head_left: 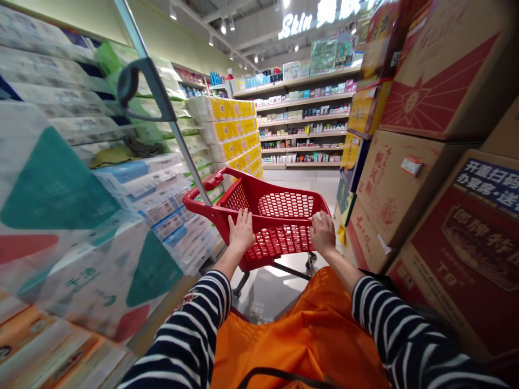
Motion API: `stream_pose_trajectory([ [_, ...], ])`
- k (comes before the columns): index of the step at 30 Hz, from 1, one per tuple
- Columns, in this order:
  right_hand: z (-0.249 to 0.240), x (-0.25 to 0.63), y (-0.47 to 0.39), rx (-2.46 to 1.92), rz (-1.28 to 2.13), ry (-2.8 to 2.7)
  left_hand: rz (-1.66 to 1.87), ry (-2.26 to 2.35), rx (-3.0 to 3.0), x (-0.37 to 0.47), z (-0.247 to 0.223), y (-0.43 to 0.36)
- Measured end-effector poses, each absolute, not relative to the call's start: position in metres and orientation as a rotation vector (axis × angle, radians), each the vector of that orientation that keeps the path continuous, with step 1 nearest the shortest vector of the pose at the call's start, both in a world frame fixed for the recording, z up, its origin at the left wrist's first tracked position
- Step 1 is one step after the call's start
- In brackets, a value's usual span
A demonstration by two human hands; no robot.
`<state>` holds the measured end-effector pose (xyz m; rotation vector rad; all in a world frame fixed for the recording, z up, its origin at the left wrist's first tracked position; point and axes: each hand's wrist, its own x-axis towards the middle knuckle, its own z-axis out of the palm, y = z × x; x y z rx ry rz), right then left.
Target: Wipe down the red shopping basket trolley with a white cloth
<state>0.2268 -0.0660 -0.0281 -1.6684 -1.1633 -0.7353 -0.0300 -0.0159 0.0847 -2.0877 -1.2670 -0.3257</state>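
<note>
A red shopping cart [279, 237] with a perforated basket stands sideways just ahead of me; nothing shows inside the part of the basket in view. My left hand [242, 232] rests on its near rim, fingers spread over the top edge. Farther right, my right hand [323, 232] is closed round the same rim near the corner. A metal pole with a grey loop handle [148, 89] rises at the cart's handle end, left of my left hand.
Stacked tissue packs [60, 183] line the left side, with yellow-and-white packs [231, 129] farther on. Cardboard boxes [399, 183] are piled high close on the right. Shelves of small goods [304, 116] stand across the far end of the tiled aisle.
</note>
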Motion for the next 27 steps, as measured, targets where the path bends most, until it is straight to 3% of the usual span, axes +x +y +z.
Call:
stream_pose_trajectory([
  [7, -0.005, 0.178, -0.051, -1.481, -0.746, -1.379, -0.325, -1.262, -2.069, -0.029, 0.084, -0.019],
  [16, -0.044, 0.265, -0.074, -1.706, -0.663, -1.059, -0.332, -1.301, -2.08, -0.028, 0.085, -0.024],
  [27, -0.005, 0.182, -0.046, -1.37, -0.762, -1.462, -0.302, -1.297, -2.095, -0.029, 0.087, -0.025],
])
